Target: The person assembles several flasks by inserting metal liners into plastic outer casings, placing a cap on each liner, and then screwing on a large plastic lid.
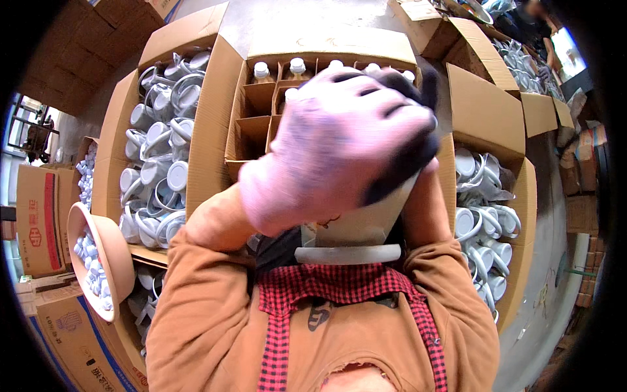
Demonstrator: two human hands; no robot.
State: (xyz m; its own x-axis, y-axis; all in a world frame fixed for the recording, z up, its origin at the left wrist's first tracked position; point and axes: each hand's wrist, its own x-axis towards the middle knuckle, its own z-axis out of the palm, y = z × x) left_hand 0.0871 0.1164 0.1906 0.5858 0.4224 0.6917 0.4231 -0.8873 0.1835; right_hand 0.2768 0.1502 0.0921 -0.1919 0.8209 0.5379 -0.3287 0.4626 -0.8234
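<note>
My left hand (333, 144), in a pink glove with black-coated fingers, is raised in front of my chest with its fingers curled. Motion blurs it, and what it grips is hidden. Behind it, my right hand (430, 166) is mostly covered; only the glove's edge and some dark parts show, so its grip is unclear. Below both hands stands a pale, translucent container (353, 225), its white rim-like end (346, 254) towards my body. Its upper part is hidden by the gloves. Just beyond is a divided carton (243, 140) holding several white-capped bottles (297, 66).
Open cartons at left (208, 130) and right (519, 215) hold many grey-white lids with loop handles (157, 134). A pinkish basin (124, 261) of small pale pieces sits at lower left. Closed boxes (85, 333) are stacked beside it. Another person (532, 29) is at far right.
</note>
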